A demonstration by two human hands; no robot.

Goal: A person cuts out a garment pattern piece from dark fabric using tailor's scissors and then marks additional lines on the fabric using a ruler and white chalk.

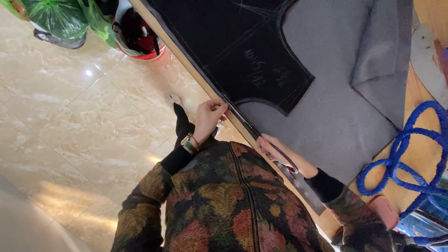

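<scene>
Green plastic bags (56,16) hang above a glossy beige tiled floor (70,126). At the wooden table's edge (186,65), the left hand (209,117), wearing a green-and-gold wristwatch (189,143), pinches the border of black chalk-marked fabric (233,46), which lies over a grey felt sheet (326,116). The right hand (280,151) grips long dark tailor's scissors (273,149), blades along the cloth's edge. A coiled blue rope (410,158) rests rightmost.

left hand (209,116) fingers curled in a pinch, right hand (275,150) fingers gripping.
</scene>
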